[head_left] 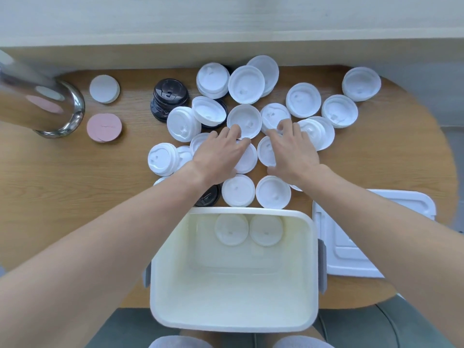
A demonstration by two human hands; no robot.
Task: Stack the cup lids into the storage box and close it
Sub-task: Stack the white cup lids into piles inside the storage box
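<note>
White domed cup lids (244,121) litter the table's far side; left hand (218,153) and right hand (292,151) rest flat-fingered, released, on them.

The wooden table (75,187) has a light grain and a rounded edge on the right side. Many white cup lids (246,84) lie scattered on its middle part, some overlapping each other. A few dark lids (170,94) sit among them, stacked at the far left of the group, and one more dark lid (208,197) is near the box. The open storage box (233,320) stands at the near edge. Its flat white cover (351,257) lies just beside it on the right. At the far left are a shiny metal container (60,109), a white disc (104,88) and a pink disc (104,127).
</note>
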